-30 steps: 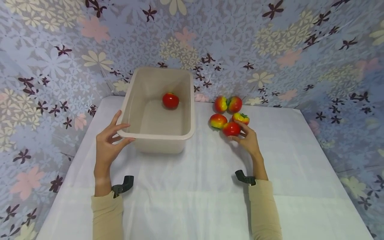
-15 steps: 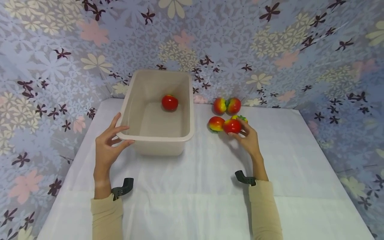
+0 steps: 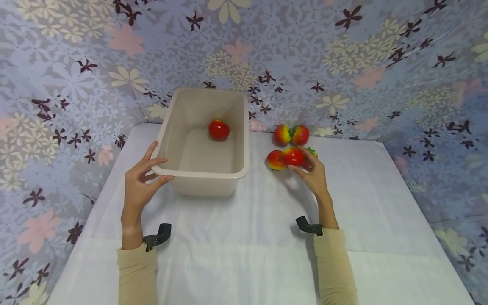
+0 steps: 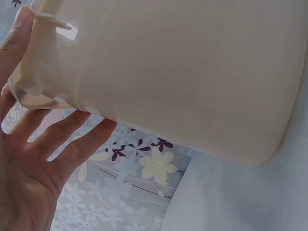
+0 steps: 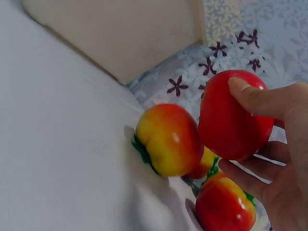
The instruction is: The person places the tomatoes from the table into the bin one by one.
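Nearest my head camera, tan sleeves (image 3: 138,275), short of bin (image 3: 202,185). I see left hand (image 3: 139,186) gripping bin's near left corner, thumb and fingers about rim. Right of bin, right hand (image 3: 314,176) grasps red fruit (image 3: 292,156) between thumb and fingers. Between it and bin, front fruit (image 3: 274,160). Farther from bin, hidden fruit (image 3: 313,153), mostly behind right hand. Inside bin, toward far right, lone fruit (image 3: 219,130). Right of bin's far half, left far fruit (image 3: 282,135), right far fruit (image 3: 300,135).
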The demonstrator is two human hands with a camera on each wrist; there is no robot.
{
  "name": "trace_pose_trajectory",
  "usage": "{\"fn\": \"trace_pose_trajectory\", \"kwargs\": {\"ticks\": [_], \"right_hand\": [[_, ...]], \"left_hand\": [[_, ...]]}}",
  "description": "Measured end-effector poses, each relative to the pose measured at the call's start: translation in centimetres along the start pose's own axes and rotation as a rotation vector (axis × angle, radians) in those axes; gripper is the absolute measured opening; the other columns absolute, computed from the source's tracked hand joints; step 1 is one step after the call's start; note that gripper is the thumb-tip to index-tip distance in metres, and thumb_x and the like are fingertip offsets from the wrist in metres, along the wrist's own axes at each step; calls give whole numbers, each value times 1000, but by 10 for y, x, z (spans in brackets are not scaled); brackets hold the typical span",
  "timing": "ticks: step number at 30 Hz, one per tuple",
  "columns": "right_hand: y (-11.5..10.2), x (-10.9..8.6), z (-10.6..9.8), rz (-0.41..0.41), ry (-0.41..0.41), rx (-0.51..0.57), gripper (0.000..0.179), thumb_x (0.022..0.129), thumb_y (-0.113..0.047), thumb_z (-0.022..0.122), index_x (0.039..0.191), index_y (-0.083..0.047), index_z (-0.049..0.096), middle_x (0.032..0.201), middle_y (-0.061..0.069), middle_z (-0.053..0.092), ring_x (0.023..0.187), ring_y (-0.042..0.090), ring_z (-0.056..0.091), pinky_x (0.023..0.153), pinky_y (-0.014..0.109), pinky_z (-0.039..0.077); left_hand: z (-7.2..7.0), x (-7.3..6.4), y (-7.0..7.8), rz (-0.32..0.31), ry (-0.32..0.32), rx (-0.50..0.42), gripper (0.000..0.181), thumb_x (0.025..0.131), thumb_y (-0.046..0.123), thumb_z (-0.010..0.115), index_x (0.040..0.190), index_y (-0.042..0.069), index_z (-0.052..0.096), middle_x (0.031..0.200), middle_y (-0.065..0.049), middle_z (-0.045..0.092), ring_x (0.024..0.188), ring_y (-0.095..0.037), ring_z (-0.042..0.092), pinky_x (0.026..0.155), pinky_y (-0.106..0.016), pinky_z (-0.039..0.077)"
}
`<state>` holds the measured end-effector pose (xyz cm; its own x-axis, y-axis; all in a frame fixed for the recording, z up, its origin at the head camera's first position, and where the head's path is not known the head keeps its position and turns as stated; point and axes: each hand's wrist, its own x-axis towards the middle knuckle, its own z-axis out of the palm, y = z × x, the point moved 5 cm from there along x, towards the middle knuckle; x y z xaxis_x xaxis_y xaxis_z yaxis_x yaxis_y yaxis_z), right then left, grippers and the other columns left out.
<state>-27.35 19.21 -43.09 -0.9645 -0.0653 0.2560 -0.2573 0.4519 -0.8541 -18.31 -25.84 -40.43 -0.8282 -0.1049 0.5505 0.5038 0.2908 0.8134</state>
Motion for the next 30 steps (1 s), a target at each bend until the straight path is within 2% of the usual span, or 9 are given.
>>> {"fn": "trace_pose_trajectory", "kwargs": {"ticks": [5, 11, 16, 20, 25, 30], "right_hand": [[-11, 3, 5, -38, 2, 17, 61, 85, -5, 74, 140, 1, 49, 141, 20, 53, 124, 37, 55, 101, 55, 47], [-29, 13, 13, -65, -34, 76, 60, 88, -6, 71, 142, 3, 45, 143, 23, 50, 128, 41, 51, 104, 56, 44], [-26, 26, 21, -49, -47, 126, 62, 89, -8, 71, 144, -1, 45, 144, 18, 51, 128, 37, 53, 103, 51, 48], [-23, 34, 28, -71, -47, 145, 63, 88, -8, 72, 145, -6, 45, 144, 15, 52, 127, 35, 54, 100, 46, 51], [-32, 39, 35, -122, -27, 141, 65, 86, -11, 74, 145, -13, 47, 144, 10, 53, 125, 31, 55, 99, 48, 51], [-45, 40, 41, -159, -14, 141, 64, 87, -13, 74, 145, -11, 48, 144, 8, 53, 125, 30, 56, 100, 47, 51]], "left_hand": [[3, 1, -1, 9, -18, 16, 47, 65, -17, 80, 110, -7, 69, 151, -8, 45, 125, -17, 57, 79, -12, 54], [2, 1, -1, 10, -13, 48, 48, 64, -15, 82, 110, -6, 70, 151, -9, 45, 124, -17, 58, 78, -11, 53], [1, 0, 0, -4, -11, 46, 47, 65, -16, 81, 110, -6, 70, 151, -6, 45, 124, -20, 58, 78, -12, 53], [0, 0, 1, -9, -15, 48, 48, 65, -17, 80, 110, -6, 70, 151, -6, 45, 123, -23, 58, 78, -12, 54], [-1, 1, 1, -13, -10, 63, 49, 64, -17, 81, 110, -5, 70, 151, -5, 45, 124, -25, 57, 77, -11, 53], [-2, 0, 0, -19, -8, 69, 49, 64, -16, 81, 110, -5, 70, 151, -4, 45, 124, -25, 57, 77, -11, 53]]}}
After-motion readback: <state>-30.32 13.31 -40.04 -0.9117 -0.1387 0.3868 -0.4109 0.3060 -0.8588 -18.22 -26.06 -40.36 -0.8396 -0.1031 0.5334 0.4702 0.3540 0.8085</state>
